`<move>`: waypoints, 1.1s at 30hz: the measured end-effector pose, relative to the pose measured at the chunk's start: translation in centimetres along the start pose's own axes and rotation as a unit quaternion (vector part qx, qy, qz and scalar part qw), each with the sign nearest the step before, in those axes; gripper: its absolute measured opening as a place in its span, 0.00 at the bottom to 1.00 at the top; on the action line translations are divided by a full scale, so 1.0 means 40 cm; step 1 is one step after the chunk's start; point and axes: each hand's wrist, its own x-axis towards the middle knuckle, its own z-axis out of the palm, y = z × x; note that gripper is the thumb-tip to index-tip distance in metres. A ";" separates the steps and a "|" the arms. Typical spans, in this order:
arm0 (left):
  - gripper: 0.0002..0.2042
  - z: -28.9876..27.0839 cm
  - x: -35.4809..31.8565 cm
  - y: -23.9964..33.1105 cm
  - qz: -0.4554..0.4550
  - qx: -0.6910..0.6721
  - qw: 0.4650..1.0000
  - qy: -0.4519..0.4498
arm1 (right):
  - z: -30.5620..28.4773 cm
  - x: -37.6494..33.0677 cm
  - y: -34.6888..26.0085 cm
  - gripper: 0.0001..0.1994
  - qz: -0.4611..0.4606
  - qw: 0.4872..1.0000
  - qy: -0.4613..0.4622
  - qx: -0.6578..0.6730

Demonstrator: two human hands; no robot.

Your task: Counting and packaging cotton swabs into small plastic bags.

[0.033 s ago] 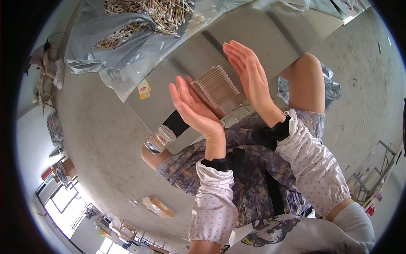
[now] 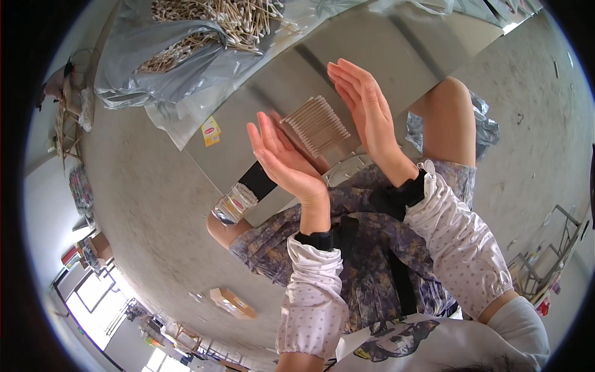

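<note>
A neat row of cotton swabs [image 2: 316, 126] with wooden sticks and white tips lies side by side on the metal tabletop [image 2: 396, 65]. To its left, my left hand [image 2: 286, 162] is held upright with the fingers stretched out and the palm turned toward the swabs. On the other side, my right hand [image 2: 370, 113] is likewise open, its fingers straight and its palm facing inward. Both hands stand a little apart from the row, and neither holds anything.
A large heap of loose cotton swabs [image 2: 248, 25] rests in a grey plastic bag [image 2: 186, 74] at the far left. A yellow card [image 2: 211, 131] lies by the table's left edge. Near my left knee is a clear pack of swabs [image 2: 235, 203]. A cardboard box [image 2: 232, 303] sits on the floor.
</note>
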 end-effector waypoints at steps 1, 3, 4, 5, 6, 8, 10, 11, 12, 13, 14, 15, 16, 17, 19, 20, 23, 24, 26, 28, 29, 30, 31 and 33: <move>0.35 0.004 -0.001 -0.003 -0.007 -0.015 1.000 0.003 | -0.001 -0.003 0.005 0.29 -0.001 1.000 0.001 0.001; 0.35 0.015 -0.002 -0.011 -0.016 -0.019 1.000 -0.006 | 0.006 -0.007 0.019 0.29 -0.003 1.000 -0.012 -0.013; 0.35 0.019 -0.002 -0.013 -0.016 -0.019 1.000 -0.007 | 0.009 -0.008 0.021 0.29 -0.003 1.000 -0.011 -0.013; 0.35 0.021 -0.001 -0.014 -0.010 0.006 1.000 -0.010 | 0.013 -0.011 0.023 0.29 0.001 1.000 -0.018 -0.022; 0.35 0.022 0.004 -0.010 -0.002 0.032 0.999 -0.013 | 0.021 -0.011 0.025 0.28 0.006 0.999 -0.026 -0.029; 0.36 0.013 0.023 -0.012 -0.005 0.022 1.000 -0.009 | 0.022 0.007 0.024 0.28 -0.002 1.000 -0.018 -0.021; 0.37 0.014 0.038 -0.013 -0.008 0.009 1.000 -0.005 | 0.016 0.027 0.020 0.28 -0.005 1.000 -0.001 -0.022; 0.37 0.016 0.043 -0.015 -0.023 -0.009 0.999 -0.029 | 0.016 0.034 0.021 0.28 -0.006 1.000 0.000 -0.022; 0.38 0.018 0.046 -0.017 -0.038 -0.028 0.997 -0.053 | 0.017 0.039 0.025 0.28 -0.001 1.000 -0.019 -0.025; 0.38 0.018 0.047 -0.018 -0.038 -0.028 0.997 -0.054 | 0.016 0.041 0.029 0.28 0.005 0.999 -0.037 -0.029; 0.39 0.019 0.049 -0.020 -0.032 -0.001 0.997 -0.075 | 0.014 0.042 0.032 0.28 0.004 0.999 -0.036 -0.029; 0.39 0.018 0.051 -0.019 -0.025 0.026 0.995 -0.096 | 0.017 0.043 0.031 0.28 0.006 0.998 -0.045 -0.046; 0.39 0.015 0.053 -0.018 -0.025 0.026 0.995 -0.096 | 0.018 0.044 0.030 0.27 0.008 0.996 -0.054 -0.063; 0.39 0.011 0.055 -0.017 -0.027 0.024 0.995 -0.095 | 0.015 0.045 0.028 0.27 0.008 0.997 -0.053 -0.064; 0.39 0.006 0.053 -0.012 -0.031 0.022 0.995 -0.091 | 0.013 0.045 0.016 0.27 0.041 0.997 -0.043 -0.042; 0.39 0.003 0.051 -0.011 -0.031 0.023 0.995 -0.090 | 0.015 0.042 0.014 0.27 0.043 0.997 -0.044 -0.043; 0.38 0.010 0.038 -0.006 -0.034 0.021 0.995 -0.090 | 0.009 0.029 0.011 0.27 0.037 0.996 -0.049 -0.070; 0.38 0.013 0.033 -0.003 -0.033 0.022 0.995 -0.090 | 0.007 0.022 0.012 0.26 0.032 0.995 -0.051 -0.081; 0.38 0.020 0.021 0.003 -0.035 0.015 0.996 -0.079 | 0.006 0.011 0.016 0.26 0.029 0.994 -0.054 -0.093; 0.37 0.023 0.013 0.001 -0.037 0.009 0.997 -0.067 | 0.009 0.001 0.023 0.25 -0.014 0.992 -0.046 -0.116; 0.37 0.023 0.009 -0.003 -0.022 0.017 0.998 -0.057 | 0.014 -0.005 0.029 0.25 -0.012 0.992 -0.047 -0.117; 0.36 0.023 0.005 -0.009 -0.008 0.024 0.999 -0.048 | 0.020 -0.010 0.034 0.24 -0.027 0.992 -0.038 -0.121; 0.36 0.024 0.001 -0.014 -0.010 0.023 0.999 -0.046 | 0.024 -0.015 0.038 0.24 -0.042 0.991 -0.030 -0.124; 0.36 0.025 -0.003 -0.020 0.013 0.031 0.999 -0.039 | 0.029 -0.021 0.040 0.24 -0.039 0.990 -0.032 -0.128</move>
